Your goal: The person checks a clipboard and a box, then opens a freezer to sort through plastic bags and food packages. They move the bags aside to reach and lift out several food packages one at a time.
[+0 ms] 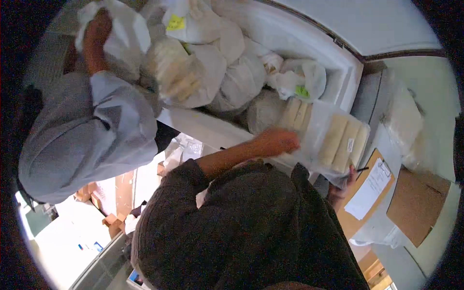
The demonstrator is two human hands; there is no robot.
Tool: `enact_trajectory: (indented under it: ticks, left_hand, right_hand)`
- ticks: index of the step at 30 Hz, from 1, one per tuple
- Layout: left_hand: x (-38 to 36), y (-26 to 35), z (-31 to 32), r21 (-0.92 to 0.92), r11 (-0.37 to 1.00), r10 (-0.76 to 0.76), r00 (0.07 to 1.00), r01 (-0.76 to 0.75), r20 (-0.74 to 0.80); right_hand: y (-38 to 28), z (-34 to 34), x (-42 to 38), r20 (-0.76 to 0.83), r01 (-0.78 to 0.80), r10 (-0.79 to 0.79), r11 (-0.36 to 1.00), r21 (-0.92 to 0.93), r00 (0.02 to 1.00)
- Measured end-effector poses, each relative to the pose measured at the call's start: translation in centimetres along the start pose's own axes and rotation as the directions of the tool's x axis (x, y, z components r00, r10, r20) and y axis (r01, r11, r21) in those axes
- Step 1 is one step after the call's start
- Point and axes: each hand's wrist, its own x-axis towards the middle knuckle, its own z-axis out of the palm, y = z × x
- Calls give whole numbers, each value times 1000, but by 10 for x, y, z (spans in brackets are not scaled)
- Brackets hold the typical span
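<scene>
A clear plastic bag of pale, long rolls (338, 142) with a small white label lies over the right end of an open white chest freezer (237, 131). My left hand (280, 142) is closed at the bag's left edge, its fingers slightly blurred. At the bag's lower right corner, my right hand (344, 186) is closed on the plastic, partly hidden by the bag. A dark pen (362, 169) sticks out by its fingertips. More pale rolls (296, 115) in plastic sit inside the freezer, beside the bag.
Several bags (241, 79) fill the freezer, some with yellow-green labels. A co-worker's hand (100, 26) touches a white bag (126, 36) at the upper left. A clipboard with paper (369, 191), cardboard (418, 205) and a plastic-wrapped pack (403, 123) are at the right.
</scene>
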Motion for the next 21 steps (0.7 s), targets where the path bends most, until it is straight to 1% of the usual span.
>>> enact_trajectory:
  ticks: [1, 2, 3, 4, 5, 6, 7, 8, 9, 10, 11, 12, 13, 14, 15, 16, 17, 18, 19, 20, 21]
  left_hand:
    - [-10, -1, -20, 40, 999, 3, 967, 7, -255]
    - [-22, -3, -42, 75, 997, 21, 870, 18, -492]
    - [-27, -14, -60, 5, 1000, -8, 800, 14, -601]
    - [-33, -24, -79, -67, 998, -48, 716, 1, -696]
    - [-41, -23, -96, 176, 974, 66, 561, 145, -826]
    - [-50, -22, -113, 366, 871, 222, 402, 329, -888]
    - [-60, -31, -132, 447, 693, 293, 346, 565, -891]
    - [-71, -45, -149, 462, 456, 373, 308, 761, -875]
    - [-81, -73, -162, 461, 448, 386, 299, 767, -873]
    - [-90, -110, -170, 341, 433, 231, 263, 834, -937]
    - [-95, -127, -177, 220, 397, 75, 208, 891, -975]
    - [-98, -121, -177, 218, 397, 92, 198, 891, -976]
    - [-99, -114, -172, 222, 389, 126, 187, 894, -974]
    - [-99, -108, -172, 225, 383, 164, 174, 896, -971]
    - [-103, -112, -172, 233, 391, 102, 210, 890, -972]
    - [-105, -113, -175, 229, 391, 112, 201, 891, -973]
    - [-107, -109, -176, 190, 470, 5, 213, 862, -977]
    - [-108, -105, -177, 142, 544, -99, 231, 827, -968]
    - [-109, -103, -180, 150, 623, -68, 245, 767, -967]
    - [-111, -104, -179, 158, 696, -41, 258, 701, -965]
    - [-113, -103, -176, 154, 695, -39, 251, 702, -967]
  right_hand:
    - [8, -16, 0, 15, 8, -9, 1000, 11, 1000]
    - [19, -33, 1, 181, 234, -222, 971, -45, 958]
    - [23, -37, 2, 345, 455, -409, 889, -60, 845]
    - [22, -40, 5, 352, 462, -419, 885, -46, 837]
    - [16, -36, 6, 219, 257, -252, 966, 6, 943]
    - [13, -34, 5, 96, 42, -50, 996, 84, 994]
    - [17, -33, -4, 148, 153, -152, 988, 10, 977]
    - [20, -28, -10, 160, 153, -155, 988, 22, 975]
    - [22, -23, -15, 215, 239, -243, 970, 46, 946]
    - [21, -18, -19, 262, 323, -331, 944, 73, 907]
    - [16, -15, -22, 405, 283, -334, 942, 182, 851]
    - [11, -12, -24, 539, 210, -330, 939, 272, 775]
    - [10, -9, -29, 313, 146, -171, 984, 101, 934]
    - [9, -3, -32, 36, 32, -31, 999, -41, 999]
    - [5, 2, -39, 95, -98, 92, 993, 60, 991]
    - [18, -15, -29, 107, -94, 87, 993, 66, 990]
    - [41, -40, -10, 157, -70, 52, 991, 111, 986]
    - [46, -44, -4, 203, -75, 48, 990, 123, 978]
    - [51, -47, 1, 248, -80, 44, 988, 135, 968]
    - [39, -31, -13, 287, -115, 80, 988, 107, 955]
    - [38, -33, -13, 294, -115, 79, 988, 106, 952]
